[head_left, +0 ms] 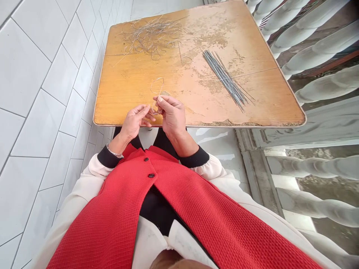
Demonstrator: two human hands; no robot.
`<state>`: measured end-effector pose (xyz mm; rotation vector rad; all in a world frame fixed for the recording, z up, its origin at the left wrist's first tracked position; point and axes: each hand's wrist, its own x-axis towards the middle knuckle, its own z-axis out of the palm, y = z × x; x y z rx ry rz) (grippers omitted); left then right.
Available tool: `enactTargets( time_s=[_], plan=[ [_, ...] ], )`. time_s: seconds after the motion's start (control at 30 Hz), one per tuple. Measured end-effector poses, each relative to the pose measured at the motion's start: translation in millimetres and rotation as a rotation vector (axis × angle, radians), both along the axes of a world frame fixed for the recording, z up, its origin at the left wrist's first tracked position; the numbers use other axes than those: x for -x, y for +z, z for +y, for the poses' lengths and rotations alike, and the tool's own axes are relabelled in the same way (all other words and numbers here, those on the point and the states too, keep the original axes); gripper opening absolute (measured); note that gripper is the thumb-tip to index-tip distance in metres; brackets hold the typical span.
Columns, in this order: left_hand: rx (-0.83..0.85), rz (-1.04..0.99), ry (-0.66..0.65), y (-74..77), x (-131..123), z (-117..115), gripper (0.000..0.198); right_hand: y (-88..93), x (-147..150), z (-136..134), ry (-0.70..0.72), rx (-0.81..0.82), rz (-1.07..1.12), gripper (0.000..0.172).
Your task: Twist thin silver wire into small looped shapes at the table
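- While both hands meet at the six o'clock edge of the worn orange-brown wooden table [126,93], the right hand [171,114] pinches the lower end of a thin silver wire loop [157,86] between thumb and forefinger.
- Left hand [135,121]: fingers half curled, tips at the loop's lower end from nine o'clock; whether they grip it cannot be told.
- Thin silver wire loop: elongated, rising from the fingers toward twelve o'clock over the table.
- Bundle of straight grey metal wires [224,76]: lies on the table at two o'clock of the hands, well apart.
- Tangled heap of bent silver wire [151,35]: far table edge, twelve o'clock.
- White tiled wall [42,93]: nine o'clock.
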<state>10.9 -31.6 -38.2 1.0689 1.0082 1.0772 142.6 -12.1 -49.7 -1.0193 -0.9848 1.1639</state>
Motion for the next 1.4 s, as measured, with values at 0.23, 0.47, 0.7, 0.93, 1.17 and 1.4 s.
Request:
enactTargets(
  time_s=[0.23, 0.47, 0.7, 0.93, 1.17, 1.4],
  plan=[
    [-0.033, 0.011, 0.019, 2.9, -1.7, 1.7, 0.011, 2.2, -4.6, -3.4, 0.116, -0.015, 0.036, 0.029],
    [-0.042, 0.008, 0.056, 5.1, -0.5, 2.3, 0.011, 5.8, -8.1, -3.3, 0.118, -0.026, 0.071, 0.023],
    [-0.044, 0.141, 0.150, 10.1, -2.6, -1.8, 0.016, 8.3, -6.7, -4.9, 0.117, -0.055, -0.062, 0.017],
    [-0.087, 0.204, 0.115, 19.6, 11.5, 2.5, 0.020, 12.7, -14.9, 0.0, 0.144, -0.063, -0.240, 0.012],
    [-0.160, 0.261, -0.006, 37.0, 24.0, 21.2, 0.021, 10.8, -20.6, 3.3, 0.293, -0.128, -0.452, 0.017],
    [-0.116, 0.237, 0.084, 36.0, 18.5, 22.9, 0.020, -1.1, -23.6, -1.0, 0.305, -0.043, -0.321, 0.032]
  ],
)
